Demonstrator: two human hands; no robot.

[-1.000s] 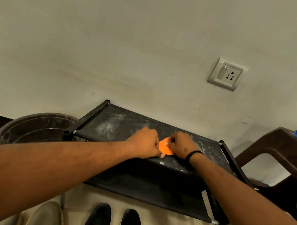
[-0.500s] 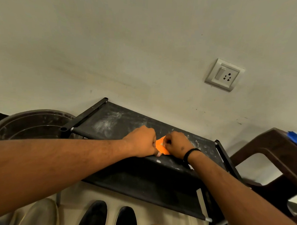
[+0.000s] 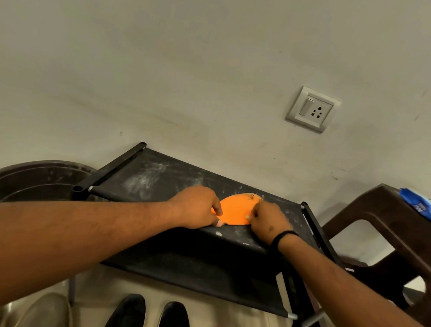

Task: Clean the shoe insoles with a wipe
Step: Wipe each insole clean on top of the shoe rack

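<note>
An orange insole (image 3: 236, 210) lies on the dusty top shelf of a black shoe rack (image 3: 159, 175) — the left hand (image 3: 195, 207) pinches its left edge, the right hand (image 3: 269, 218) grips its right edge with curled fingers.

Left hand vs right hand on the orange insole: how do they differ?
The left hand grips the orange insole at its left edge; the right hand pinches its right edge. The right wrist wears a black band; the left is bare. Both have curled fingers and rest on the dusty black shelf.
</note>
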